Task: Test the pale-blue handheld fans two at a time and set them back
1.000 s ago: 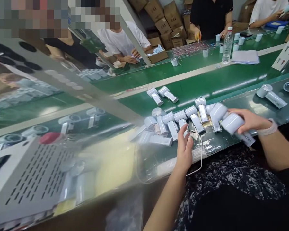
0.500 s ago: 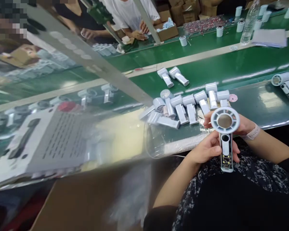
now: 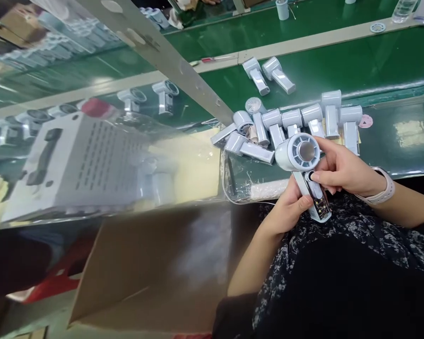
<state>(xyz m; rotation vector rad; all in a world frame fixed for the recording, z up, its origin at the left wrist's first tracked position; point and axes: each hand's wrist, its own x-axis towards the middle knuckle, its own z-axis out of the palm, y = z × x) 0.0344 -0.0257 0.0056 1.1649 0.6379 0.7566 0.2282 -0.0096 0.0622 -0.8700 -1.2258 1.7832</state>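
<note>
A light blue handheld fan (image 3: pixel 292 155) is held in front of my lap, its round ringed head up and tilted, its handle slanting down to the right. Part of the handle's front is uncovered, showing a circuit board (image 3: pixel 321 207). My left hand (image 3: pixel 291 202) wraps the handle from the left, thumb on its edge. With its thumb at the dark round spot high on the handle, my right hand (image 3: pixel 339 167) grips the fan just below the head; some of its fingers are hidden behind. Beyond lies a cluster of similar fans (image 3: pixel 291 117) on the bench.
Two more fans (image 3: pixel 268 77) lie on the green conveyor belt (image 3: pixel 339 61). A slanting metal post (image 3: pixel 183 70) stands left of the cluster. At left are a plastic-covered white box (image 3: pixel 70 160) and further fans (image 3: pixel 164 94). Below the bench is an open cardboard box (image 3: pixel 144 273).
The view has tipped downward. The fan has turned from facing me to an angle, showing its side. My right hand has come round to the front, its thumb now on the upper handle.
</note>
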